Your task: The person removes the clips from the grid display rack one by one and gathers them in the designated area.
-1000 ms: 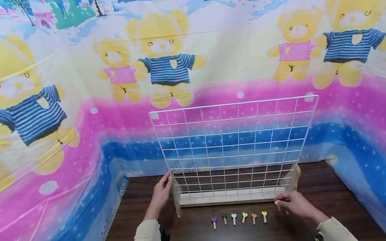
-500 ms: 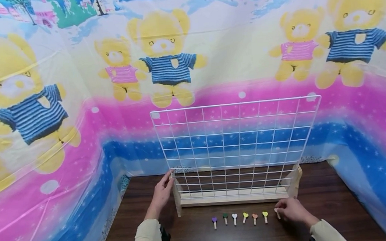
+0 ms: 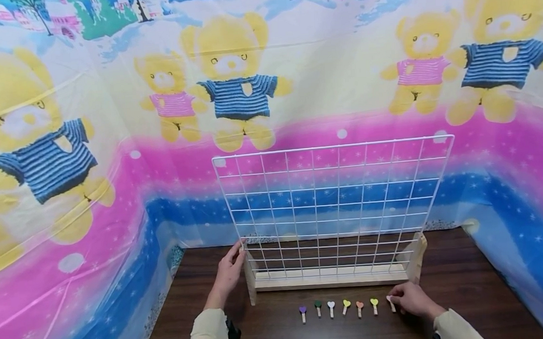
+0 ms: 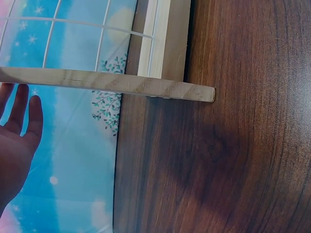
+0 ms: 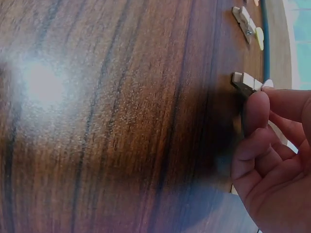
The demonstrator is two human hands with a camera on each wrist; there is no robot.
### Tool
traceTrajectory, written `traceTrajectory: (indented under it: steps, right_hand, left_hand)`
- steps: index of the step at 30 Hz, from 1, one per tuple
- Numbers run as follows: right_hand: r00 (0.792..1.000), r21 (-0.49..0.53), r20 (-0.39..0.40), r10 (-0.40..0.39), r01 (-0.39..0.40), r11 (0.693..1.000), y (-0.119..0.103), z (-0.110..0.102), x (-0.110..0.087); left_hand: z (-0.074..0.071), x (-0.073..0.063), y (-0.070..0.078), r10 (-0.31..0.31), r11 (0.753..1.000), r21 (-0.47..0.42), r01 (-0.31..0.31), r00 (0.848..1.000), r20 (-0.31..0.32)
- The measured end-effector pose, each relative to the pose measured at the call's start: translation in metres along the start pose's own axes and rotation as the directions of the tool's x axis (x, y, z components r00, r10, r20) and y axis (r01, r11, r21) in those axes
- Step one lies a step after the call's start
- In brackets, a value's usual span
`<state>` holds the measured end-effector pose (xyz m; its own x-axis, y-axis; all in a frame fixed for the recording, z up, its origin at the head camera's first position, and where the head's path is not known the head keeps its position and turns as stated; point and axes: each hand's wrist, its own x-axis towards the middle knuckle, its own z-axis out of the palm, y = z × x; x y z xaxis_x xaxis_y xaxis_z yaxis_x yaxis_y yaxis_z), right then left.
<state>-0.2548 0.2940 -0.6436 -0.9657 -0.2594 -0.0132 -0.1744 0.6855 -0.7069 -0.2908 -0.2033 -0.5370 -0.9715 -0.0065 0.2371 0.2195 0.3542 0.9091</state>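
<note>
A white wire grid (image 3: pixel 339 201) stands upright in a wooden base (image 3: pixel 329 277). My left hand (image 3: pixel 227 271) is at the base's left end, fingertips against its wooden side piece (image 4: pixel 112 81); in the left wrist view the fingers look fairly straight and the thumb is hidden. My right hand (image 3: pixel 414 300) pinches a small wooden clothespin (image 5: pixel 249 81) with a pale heart between thumb and index finger, low at the table. It is at the right end of a row of heart clothespins: purple (image 3: pixel 303 314), green (image 3: pixel 318 308), white (image 3: pixel 331 309), yellow (image 3: pixel 346 306), orange (image 3: pixel 360 309) and another yellow (image 3: pixel 375 306).
The dark wood-grain table (image 3: pixel 281 335) extends in front of the row. A bear-print cloth (image 3: pixel 322 83) hangs behind and along both sides. The right wooden side piece (image 3: pixel 417 259) of the base rises just behind my right hand.
My right hand has lowered the pale clothespin to the table beside the right-hand yellow one, in line with the row. My left hand stays at the base's side piece.
</note>
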Motion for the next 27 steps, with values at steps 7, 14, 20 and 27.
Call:
traceTrajectory:
  steps: [7,14,20,27]
  right_hand:
    - [1.0,0.01,-0.009,0.015,-0.014,1.0,0.004,0.002,0.0]
    - [1.0,0.0,0.002,0.022,-0.022,1.0,0.008,0.003,-0.002]
    - [1.0,-0.002,-0.019,0.008,-0.008,1.0,0.006,0.002,-0.003]
    - [0.998,-0.119,-0.062,0.03,-0.037,0.992,-0.013,-0.012,-0.009]
  left_hand:
    - [0.003,0.001,-0.001,-0.015,1.0,0.0,0.015,1.0,0.002]
    - [0.0,-0.009,0.027,-0.024,0.999,-0.038,0.026,0.999,0.041]
    - [0.0,-0.006,0.016,-0.028,0.999,-0.036,0.029,0.999,0.031]
    - [0.002,-0.002,0.003,-0.041,0.999,0.017,0.042,0.999,-0.015]
